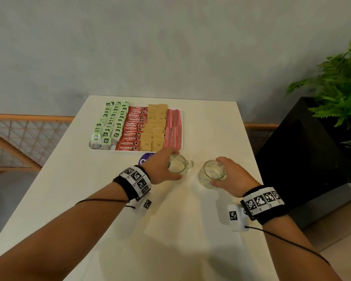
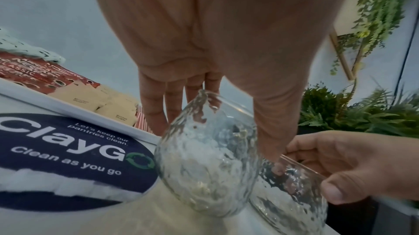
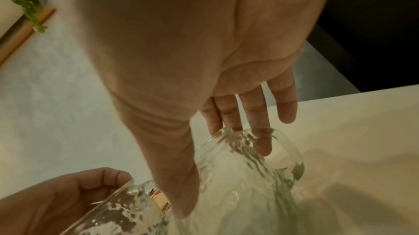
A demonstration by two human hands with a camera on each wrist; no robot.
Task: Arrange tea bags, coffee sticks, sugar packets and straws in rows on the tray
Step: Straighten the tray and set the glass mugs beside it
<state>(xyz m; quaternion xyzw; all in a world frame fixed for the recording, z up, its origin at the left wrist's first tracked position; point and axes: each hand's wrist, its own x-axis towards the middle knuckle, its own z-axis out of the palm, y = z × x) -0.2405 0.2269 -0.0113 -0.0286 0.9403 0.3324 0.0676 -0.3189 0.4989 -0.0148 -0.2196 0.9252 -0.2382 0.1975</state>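
A white tray [image 1: 130,151] at the table's far end holds rows of green tea bags [image 1: 109,126], red coffee sticks [image 1: 133,128], brown sugar packets [image 1: 155,128] and red-striped straws [image 1: 173,128]. In front of it stand two empty textured glass mugs. My left hand [image 1: 177,164] grips the left mug [image 1: 177,169] from above, thumb on its near side and fingers behind it. My right hand [image 1: 215,171] holds the right mug [image 1: 209,176] the same way. The left wrist view shows the left mug [image 2: 204,167] tilted, touching the right mug [image 2: 294,194]. The right mug [image 3: 249,176] fills the right wrist view.
A round dark blue sticker [image 1: 145,159] lies on the white table [image 1: 89,189] just before the tray. A black planter [image 1: 304,149] with a fern [image 1: 336,98] stands close to the table's right edge. A wooden lattice rail [image 1: 18,138] runs behind on the left.
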